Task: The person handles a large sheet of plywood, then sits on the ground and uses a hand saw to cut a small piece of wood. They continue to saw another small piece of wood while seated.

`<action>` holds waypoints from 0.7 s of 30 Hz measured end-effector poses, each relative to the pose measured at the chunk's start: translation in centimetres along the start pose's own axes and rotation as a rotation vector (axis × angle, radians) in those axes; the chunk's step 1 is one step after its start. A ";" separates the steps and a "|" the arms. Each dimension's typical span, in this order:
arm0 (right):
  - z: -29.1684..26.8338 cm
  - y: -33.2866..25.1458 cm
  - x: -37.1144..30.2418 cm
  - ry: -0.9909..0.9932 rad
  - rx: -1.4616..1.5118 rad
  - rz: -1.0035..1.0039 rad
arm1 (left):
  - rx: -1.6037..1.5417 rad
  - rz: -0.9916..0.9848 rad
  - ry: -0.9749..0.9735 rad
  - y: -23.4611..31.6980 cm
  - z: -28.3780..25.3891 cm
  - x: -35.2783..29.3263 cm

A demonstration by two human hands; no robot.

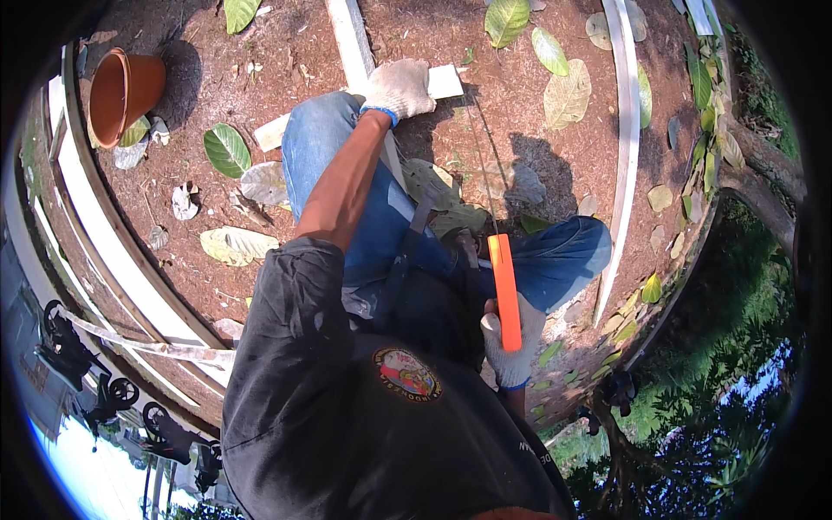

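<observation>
My left hand, in a white knit glove with a blue cuff, is closed over a short pale wooden board and presses it down across a longer plank. The board's other end shows beyond my left knee. My right hand, gloved the same way, grips a handsaw by its orange handle. Its thin blade stretches away from me, with the tip beside the board's right end. Whether the teeth touch the wood, I cannot tell. My bent legs in blue jeans lie around the work.
An orange-brown bucket lies tilted at the far left. Large leaves are scattered over the brown ground. A long pale strip runs along the right, and white boards along the left. Motorbikes stand at the lower left.
</observation>
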State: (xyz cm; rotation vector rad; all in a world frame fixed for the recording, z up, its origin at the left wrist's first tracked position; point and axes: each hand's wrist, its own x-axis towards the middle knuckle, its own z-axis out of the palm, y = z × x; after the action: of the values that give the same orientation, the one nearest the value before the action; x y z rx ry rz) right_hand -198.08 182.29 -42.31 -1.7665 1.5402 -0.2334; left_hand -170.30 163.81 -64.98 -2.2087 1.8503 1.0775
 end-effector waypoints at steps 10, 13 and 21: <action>0.6 0.5 0.3 -0.029 0.139 0.093 | -0.018 0.065 0.001 -0.3 0.5 0.0; 5.0 4.2 9.0 -0.107 -0.006 0.042 | -0.040 0.088 -0.003 -0.2 0.1 0.4; 4.4 2.4 7.7 -0.121 0.086 0.151 | -0.093 0.144 0.120 -1.1 0.9 1.3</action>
State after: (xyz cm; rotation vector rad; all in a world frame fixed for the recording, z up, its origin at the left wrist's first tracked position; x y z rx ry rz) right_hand -195.39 177.25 -49.51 -1.5604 1.5445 -0.1136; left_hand -169.66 163.43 -66.83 -2.2669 2.0775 1.0973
